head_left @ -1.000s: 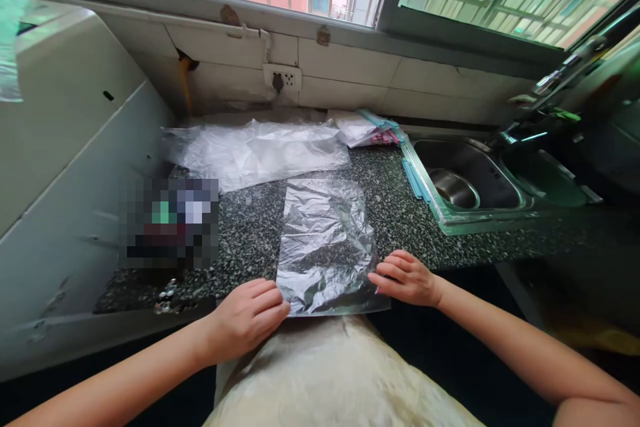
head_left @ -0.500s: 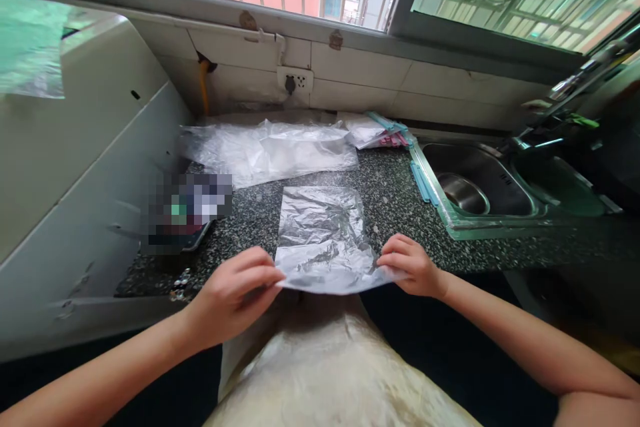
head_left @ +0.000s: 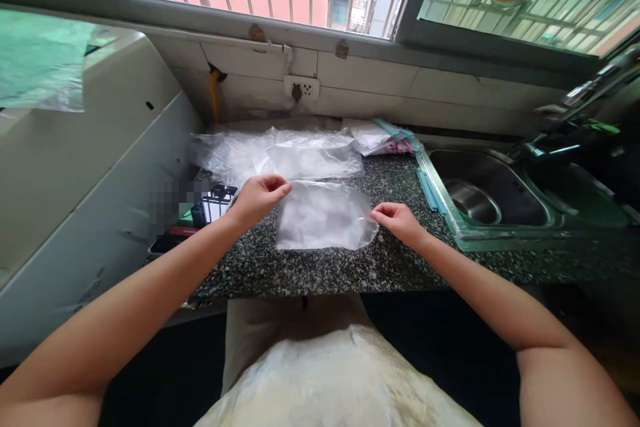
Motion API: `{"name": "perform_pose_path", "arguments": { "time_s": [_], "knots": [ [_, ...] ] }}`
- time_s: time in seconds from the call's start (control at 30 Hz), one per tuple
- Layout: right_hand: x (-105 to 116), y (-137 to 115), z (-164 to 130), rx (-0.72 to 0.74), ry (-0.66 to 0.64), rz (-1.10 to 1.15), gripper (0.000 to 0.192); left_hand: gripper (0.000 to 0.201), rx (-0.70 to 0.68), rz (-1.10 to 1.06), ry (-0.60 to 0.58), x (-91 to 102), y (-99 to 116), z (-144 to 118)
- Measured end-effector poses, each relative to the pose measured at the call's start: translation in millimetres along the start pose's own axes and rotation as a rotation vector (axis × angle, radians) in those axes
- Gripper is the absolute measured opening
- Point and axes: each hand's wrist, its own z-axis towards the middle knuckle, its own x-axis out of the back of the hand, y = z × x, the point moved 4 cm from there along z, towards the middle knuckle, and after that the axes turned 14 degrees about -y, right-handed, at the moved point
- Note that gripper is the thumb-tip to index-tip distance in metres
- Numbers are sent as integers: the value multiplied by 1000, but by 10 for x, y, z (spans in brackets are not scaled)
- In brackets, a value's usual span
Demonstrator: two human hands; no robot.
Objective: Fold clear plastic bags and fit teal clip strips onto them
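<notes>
A clear plastic bag lies folded in half on the speckled granite counter. My left hand pinches its upper left corner. My right hand pinches its right edge. Both hands hold the bag's lifted end over the far half, so the fold sits along the near side. Just beyond it lies a pile of other clear plastic bags.
A steel sink with a tap is set into the counter at the right. Zip bags with blue and pink strips lie near the wall. A blurred flat object rests at the left beside a white panel. A wall socket is behind.
Both hands gripped the near edge of the flat bag, lifted it and carried it away from me, folding the bag over onto its far half.
</notes>
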Motion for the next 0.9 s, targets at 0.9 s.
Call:
{"name": "perform_pose_path", "arguments": {
  "time_s": [0.9],
  "knots": [
    [-458,-59,-400,399,295,-931,28,24,-542,798,-68,-290,-202,-739]
  ]
}}
